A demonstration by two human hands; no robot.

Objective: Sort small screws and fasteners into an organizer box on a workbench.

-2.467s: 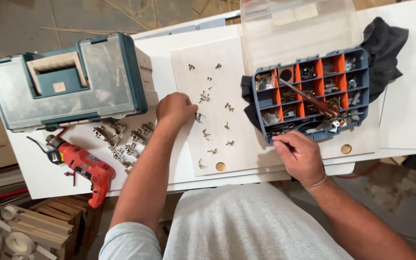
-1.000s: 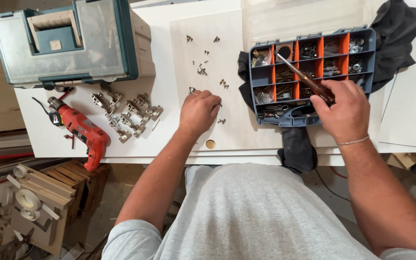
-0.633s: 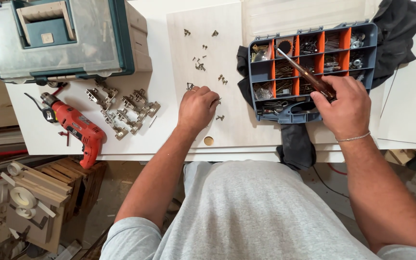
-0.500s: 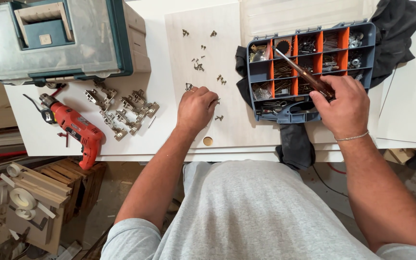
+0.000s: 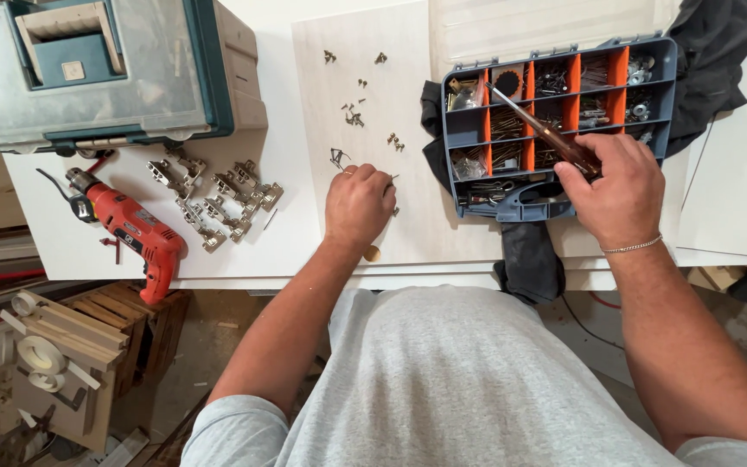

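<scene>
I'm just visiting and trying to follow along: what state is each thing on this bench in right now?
Parts organizer: lid open, compartments filled.
Screwdriver: lying across the organizer, handle in the right hand.
Left hand: closed grip on small screws on the light board.
Loose screws: scattered on the board.
Grey-green toolbox: shut.
Red drill: lying on its side, untouched.
Hinges: lying in a loose cluster.
</scene>
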